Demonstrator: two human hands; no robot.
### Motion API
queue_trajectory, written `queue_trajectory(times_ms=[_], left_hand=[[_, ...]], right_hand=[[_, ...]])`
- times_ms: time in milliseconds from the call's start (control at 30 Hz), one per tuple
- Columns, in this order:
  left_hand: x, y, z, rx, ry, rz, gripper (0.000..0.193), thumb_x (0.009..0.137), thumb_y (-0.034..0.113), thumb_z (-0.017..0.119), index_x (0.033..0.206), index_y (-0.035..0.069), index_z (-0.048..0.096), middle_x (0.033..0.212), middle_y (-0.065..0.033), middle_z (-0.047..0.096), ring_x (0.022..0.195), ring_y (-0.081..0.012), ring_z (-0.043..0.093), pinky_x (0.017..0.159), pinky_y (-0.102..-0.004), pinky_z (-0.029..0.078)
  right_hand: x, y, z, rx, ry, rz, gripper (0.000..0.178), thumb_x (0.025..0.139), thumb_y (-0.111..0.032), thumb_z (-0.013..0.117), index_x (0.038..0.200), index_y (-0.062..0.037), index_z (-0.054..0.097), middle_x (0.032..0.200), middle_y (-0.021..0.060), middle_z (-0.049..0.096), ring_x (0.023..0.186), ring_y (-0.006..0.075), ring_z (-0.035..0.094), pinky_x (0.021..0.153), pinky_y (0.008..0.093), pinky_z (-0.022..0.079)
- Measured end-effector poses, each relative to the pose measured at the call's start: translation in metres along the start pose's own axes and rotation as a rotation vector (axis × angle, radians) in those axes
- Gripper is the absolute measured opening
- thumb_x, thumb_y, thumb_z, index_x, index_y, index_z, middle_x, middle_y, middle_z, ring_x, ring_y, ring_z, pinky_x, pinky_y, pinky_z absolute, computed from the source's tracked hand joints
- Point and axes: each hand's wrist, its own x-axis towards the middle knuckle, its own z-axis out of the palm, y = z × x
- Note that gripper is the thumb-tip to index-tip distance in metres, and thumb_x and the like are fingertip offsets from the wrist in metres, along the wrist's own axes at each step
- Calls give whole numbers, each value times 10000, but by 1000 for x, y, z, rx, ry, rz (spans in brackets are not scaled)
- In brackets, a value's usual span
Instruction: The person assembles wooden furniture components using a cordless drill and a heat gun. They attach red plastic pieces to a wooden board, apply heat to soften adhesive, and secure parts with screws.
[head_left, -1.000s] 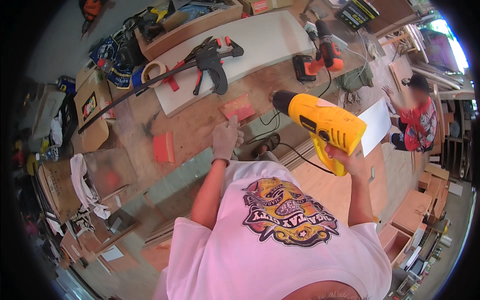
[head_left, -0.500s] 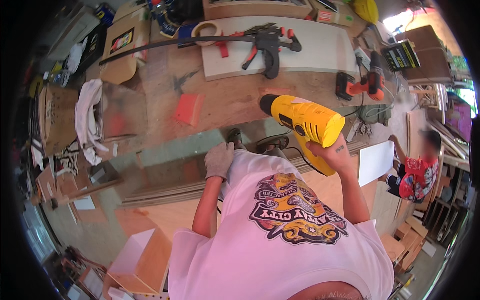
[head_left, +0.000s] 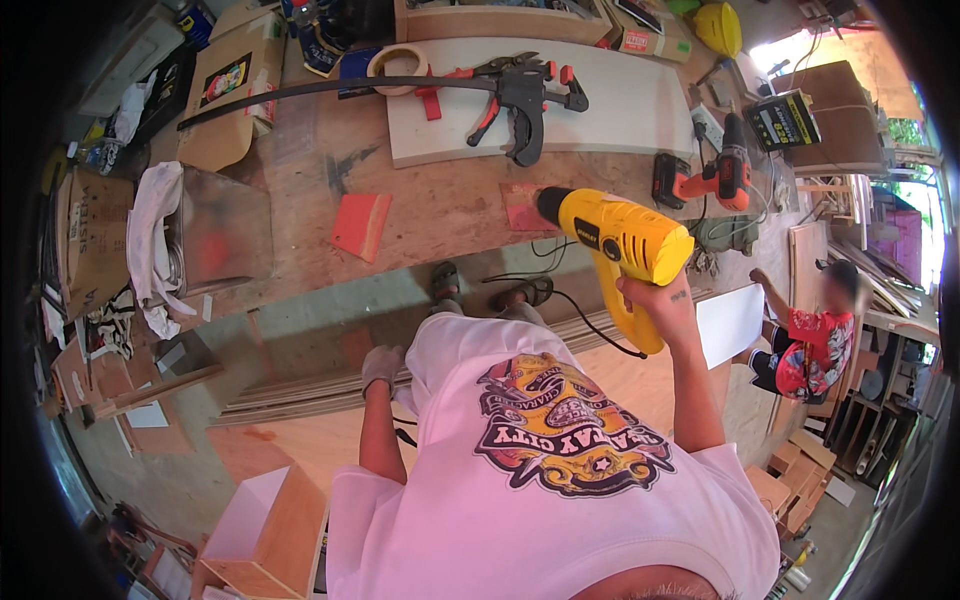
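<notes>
My right hand is wrapped round the handle of a yellow heat gun. Its black nozzle points left, over the front edge of the workbench, and a black cord trails below it. My left hand, in a greyish work glove, hangs low beside my shirt, away from the bench. Its fingers point down and cannot be made out clearly. On the bench beyond the nozzle lie a red flat piece and another red piece farther left.
A black bar clamp lies across a white board on the workbench, beside a tape roll. An orange and black cordless drill is at the right. Another person holds a white panel. A wooden box stands behind me.
My left hand has dropped down and left, away from the front of my shirt. The heat gun stays in my right hand, slightly shifted. The view has moved a little to the right.
</notes>
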Motion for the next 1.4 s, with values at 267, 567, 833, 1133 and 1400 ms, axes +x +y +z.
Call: queue_trajectory(times_ms=[267, 567, 833, 1133, 1400], left_hand=[[-1, -47, -3, -122, 426, -5, 427, 950, 384, 526, 915, -13, 679, 1060, -259, 684, 1009, -442, 647, 851, -521, 512], [-54, 35, -145, -166, 1370, 168, 222, 994, 263, 573, 1117, 121, 690, 1005, -130, 724, 880, -353, 681, 773, -463, 538], [-1, 30, -210, -26, 1214, 459, 268, 944, 180, 634, 1208, 144, 660, 1016, -80, 689, 931, -299, 657, 827, -430, 523], [11, 37, -197, 112, 1318, 407, 488, 813, 139, 690, 1289, 212, 610, 1084, -20, 643, 982, -265, 600, 845, -436, 478], [10, 39, -196, 83, 1292, 393, 494, 818, 120, 677, 1302, 191, 605, 1100, -48, 640, 1041, -292, 585, 885, -446, 463]], right_hand=[[3, 3, 2, 66, 47, 20, 253, 781, -55, 713, 1010, 26, 643, 797, 46, 658, 635, 120, 609, 574, 286, 478], [33, -42, 94, -117, -372, -187, 310, 781, -78, 735, 1061, 12, 639, 842, 72, 674, 681, 138, 639, 630, 291, 514], [27, -42, 132, -216, -617, -356, 452, 765, -61, 738, 1191, 9, 601, 958, 86, 677, 780, 181, 638, 705, 314, 513], [36, -52, 136, -88, -462, -192, 335, 795, -87, 714, 1101, 21, 634, 842, 66, 682, 632, 136, 623, 597, 300, 501], [43, -45, 145, -62, -385, -172, 308, 779, -35, 703, 1071, 10, 615, 845, 48, 656, 631, 122, 603, 590, 285, 489]])
